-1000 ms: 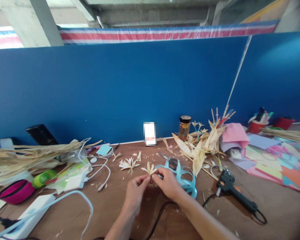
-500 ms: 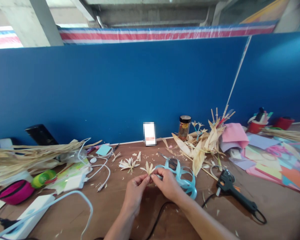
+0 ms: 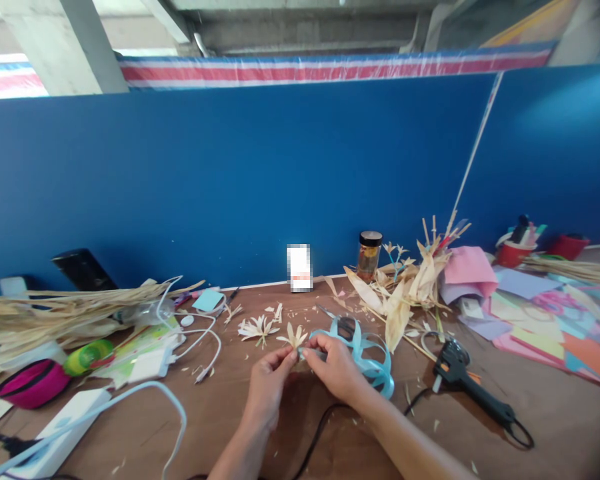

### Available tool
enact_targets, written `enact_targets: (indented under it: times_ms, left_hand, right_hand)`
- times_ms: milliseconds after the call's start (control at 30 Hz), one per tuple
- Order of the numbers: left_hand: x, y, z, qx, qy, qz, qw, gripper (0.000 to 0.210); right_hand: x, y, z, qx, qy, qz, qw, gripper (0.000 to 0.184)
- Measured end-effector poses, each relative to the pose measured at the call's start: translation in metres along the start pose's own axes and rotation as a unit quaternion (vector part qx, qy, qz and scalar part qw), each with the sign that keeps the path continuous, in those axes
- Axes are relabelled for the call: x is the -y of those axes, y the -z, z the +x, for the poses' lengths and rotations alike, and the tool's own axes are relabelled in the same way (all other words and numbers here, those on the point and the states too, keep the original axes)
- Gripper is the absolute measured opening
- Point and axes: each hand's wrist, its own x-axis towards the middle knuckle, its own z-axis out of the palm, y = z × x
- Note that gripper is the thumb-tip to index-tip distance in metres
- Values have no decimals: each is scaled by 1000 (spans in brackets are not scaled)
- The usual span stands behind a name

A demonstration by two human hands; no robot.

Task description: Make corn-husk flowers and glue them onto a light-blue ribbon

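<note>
A small flower of pale dried husk petals [image 3: 294,335] stands upright between my hands, its petals fanned out above the fingertips. My left hand [image 3: 271,379] is closed in a pinch at the flower's base. Thumb and fingers of my right hand [image 3: 336,367] are closed on a light blue ribbon [image 3: 375,381], a bit of which shows against the flower's base. The rest of that ribbon lies in loose loops beside and behind my right hand. A second husk flower [image 3: 259,328] rests on the brown table, left of the one I hold.
A black glue gun [image 3: 473,387] lies at right, its cord crossing the table. Behind it are dried husks [image 3: 405,300], a lidded jar [image 3: 370,255] and coloured paper [image 3: 535,320]. White cables [image 3: 215,340] and a power strip [image 3: 65,433] are at left. A blue partition [image 3: 230,180] bounds the back.
The flower and both fingertips have shifted very slightly left. A bit of blue ribbon now shows more clearly at the flower's base.
</note>
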Motion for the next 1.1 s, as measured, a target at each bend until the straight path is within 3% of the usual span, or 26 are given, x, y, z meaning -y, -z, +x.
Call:
enact_targets:
  times_ms: [500, 800, 967, 1033, 1100]
  left_hand:
    - [-4, -4, -4, 21, 13, 14, 1000, 28]
    - [-6, -1, -2, -4, 8, -11, 1000, 28]
    - [-19, 8, 0, -53, -3, -39, 998, 26]
    - [-25, 12, 0, -56, -13, -46, 997, 27]
    - [-30, 14, -1, -56, -26, -47, 997, 26]
  right_hand:
    - [2, 2, -1, -13, 21, -24, 999, 16]
    - [0, 3, 0, -18, 36, -54, 998, 19]
    - [13, 13, -1, -92, 80, -193, 974, 15]
    - [23, 14, -8, -39, 93, -248, 964, 14]
    - [32, 9, -18, 71, 100, -290, 949, 15]
